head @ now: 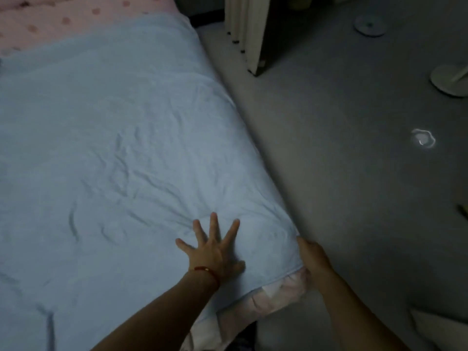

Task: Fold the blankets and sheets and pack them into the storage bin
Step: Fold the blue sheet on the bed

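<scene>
Blue blanket [121, 138] lies flattened by the spread left hand [212, 252] while the right hand [311, 257] grips its corner for folding.

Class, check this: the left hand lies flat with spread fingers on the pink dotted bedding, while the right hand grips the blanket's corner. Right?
Not quite. In the head view the left hand lies flat on the light blue blanket, not the pink dotted bedding. The right hand does grip its corner.
</scene>
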Available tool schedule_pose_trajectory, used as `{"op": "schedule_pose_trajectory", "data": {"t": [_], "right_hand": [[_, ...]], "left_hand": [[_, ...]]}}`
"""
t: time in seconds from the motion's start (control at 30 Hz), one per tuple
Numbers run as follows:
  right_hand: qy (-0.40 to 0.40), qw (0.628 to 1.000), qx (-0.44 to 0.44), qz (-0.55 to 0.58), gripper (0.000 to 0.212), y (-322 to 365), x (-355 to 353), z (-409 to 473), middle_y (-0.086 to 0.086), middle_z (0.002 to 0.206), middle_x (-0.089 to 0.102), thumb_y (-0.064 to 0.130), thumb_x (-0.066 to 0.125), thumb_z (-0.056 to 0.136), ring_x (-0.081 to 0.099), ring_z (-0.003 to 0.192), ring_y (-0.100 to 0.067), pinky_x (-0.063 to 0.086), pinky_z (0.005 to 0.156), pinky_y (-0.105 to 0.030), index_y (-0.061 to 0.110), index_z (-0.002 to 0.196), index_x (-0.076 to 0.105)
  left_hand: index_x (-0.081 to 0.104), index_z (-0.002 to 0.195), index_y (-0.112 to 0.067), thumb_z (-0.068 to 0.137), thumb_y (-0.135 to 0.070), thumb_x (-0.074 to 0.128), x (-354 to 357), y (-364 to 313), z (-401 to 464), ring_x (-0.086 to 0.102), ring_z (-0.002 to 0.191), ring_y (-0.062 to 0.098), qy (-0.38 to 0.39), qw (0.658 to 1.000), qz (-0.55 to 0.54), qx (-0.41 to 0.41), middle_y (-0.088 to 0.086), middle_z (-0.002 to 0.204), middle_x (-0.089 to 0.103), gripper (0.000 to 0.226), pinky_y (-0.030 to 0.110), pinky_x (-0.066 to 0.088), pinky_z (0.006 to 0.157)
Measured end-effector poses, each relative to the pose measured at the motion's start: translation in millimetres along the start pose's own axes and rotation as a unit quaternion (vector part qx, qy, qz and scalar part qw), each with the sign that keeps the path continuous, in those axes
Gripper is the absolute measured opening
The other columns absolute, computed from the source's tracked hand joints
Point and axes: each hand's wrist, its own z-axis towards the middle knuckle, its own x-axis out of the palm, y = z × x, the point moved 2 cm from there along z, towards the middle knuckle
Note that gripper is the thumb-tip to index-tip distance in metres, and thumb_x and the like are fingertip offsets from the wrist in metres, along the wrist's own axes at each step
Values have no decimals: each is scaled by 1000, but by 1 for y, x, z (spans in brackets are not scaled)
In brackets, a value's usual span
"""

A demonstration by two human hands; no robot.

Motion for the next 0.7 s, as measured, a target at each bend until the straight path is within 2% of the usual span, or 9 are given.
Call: {"op": "schedule_pose_trajectory", "data": {"t": [0.07, 0.13, 0.3, 0.4, 0.47, 0.53, 0.6, 0.63, 0.7], "right_hand": [[24, 993, 45, 103, 60, -20, -1, 36, -16, 118, 72, 42, 65, 80, 69, 105, -35, 54, 100, -53, 0, 123, 68], [-16, 988, 48, 143, 46, -36, -6, 62, -16, 110, 74, 27, 71, 78, 71, 98, -33, 57, 94, -56, -2, 113, 72], [-73, 994, 6, 76, 33, -28, -25, 65, -15, 110, 74, 21, 74, 86, 69, 93, -28, 58, 93, -46, 0, 111, 75], [-46, 997, -43, 33, 28, -24, -33, 69, -13, 119, 73, 27, 71, 90, 69, 103, -29, 56, 96, -46, 8, 111, 77], [-17, 998, -57, -23, 37, -21, -34, 64, -14, 128, 69, 36, 62, 98, 65, 114, -30, 52, 100, -39, 7, 118, 74], [33, 999, -40, -7, 54, -20, -31, 61, -12, 140, 60, 47, 51, 102, 55, 130, -28, 42, 111, -36, 6, 135, 63], [82, 996, -37, 26, 58, -21, -28, 57, -6, 140, 59, 51, 53, 101, 52, 134, -25, 39, 116, -39, 10, 142, 57], [68, 996, -55, 16, 53, -22, -29, 56, -5, 134, 63, 48, 58, 99, 57, 128, -26, 44, 111, -38, 10, 135, 63], [-11, 995, -95, -19, 33, -26, -32, 54, -11, 105, 71, 39, 68, 94, 67, 106, -31, 53, 89, -34, 7, 103, 72]], "left_hand": [[-28, 142, -59, 77, -78, 53, -2, -2, 3, -26, 145, 46, 19, 1000, 7, -14, 0, 161, -33, 105, 85, 2, 101], [-24, 146, -57, 79, -76, 54, -4, -7, 7, -24, 145, 48, 30, 999, 19, -17, 2, 161, -32, 105, 85, 5, 102], [-27, 148, -48, 80, -75, 57, -4, -19, 15, -20, 143, 56, 47, 996, 57, -42, 10, 158, -33, 111, 86, 11, 101], [-29, 146, -49, 80, -75, 57, 0, -18, 17, -21, 143, 56, 41, 996, 56, -48, 10, 158, -35, 111, 85, 11, 102], [-29, 146, -49, 81, -75, 56, 2, -17, 17, -23, 143, 55, 41, 996, 59, -49, 9, 157, -37, 110, 84, 10, 103], [-29, 146, -48, 82, -74, 56, 3, -17, 17, -23, 143, 55, 44, 996, 57, -51, 10, 157, -37, 110, 84, 10, 103], [-29, 146, -48, 82, -74, 56, 4, -18, 19, -24, 143, 55, 44, 996, 60, -50, 10, 157, -37, 110, 84, 10, 103], [-30, 146, -48, 82, -74, 55, 5, -18, 19, -23, 143, 55, 41, 996, 64, -50, 10, 157, -37, 110, 84, 10, 103], [-30, 147, -48, 82, -74, 55, 8, -17, 21, -23, 143, 55, 43, 995, 68, -50, 10, 157, -37, 110, 84, 10, 103]]}}
